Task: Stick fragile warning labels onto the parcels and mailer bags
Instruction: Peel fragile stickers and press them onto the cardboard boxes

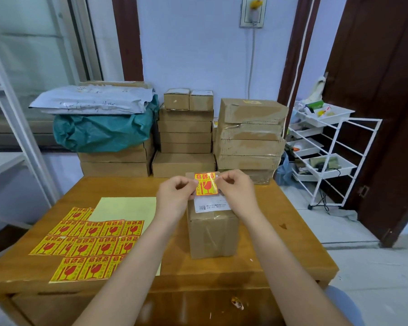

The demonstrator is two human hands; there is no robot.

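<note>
A yellow and red fragile label [206,184] hangs upright between my two hands, just above a brown cardboard parcel [212,234] standing on the wooden table [280,243]. My left hand [174,196] pinches the label's left edge. My right hand [236,189] pinches its upper right corner. The parcel bears a white shipping label [212,204] on top. Sheets of more fragile labels [87,243] lie on the table to the left, partly under my left forearm.
A pale yellow backing sheet [125,208] lies beside the label sheets. Stacked cardboard boxes [250,137] and mailer bags, grey [92,100] over teal [104,130], line the table's far side. A white wire rack [325,158] stands at the right by a dark door.
</note>
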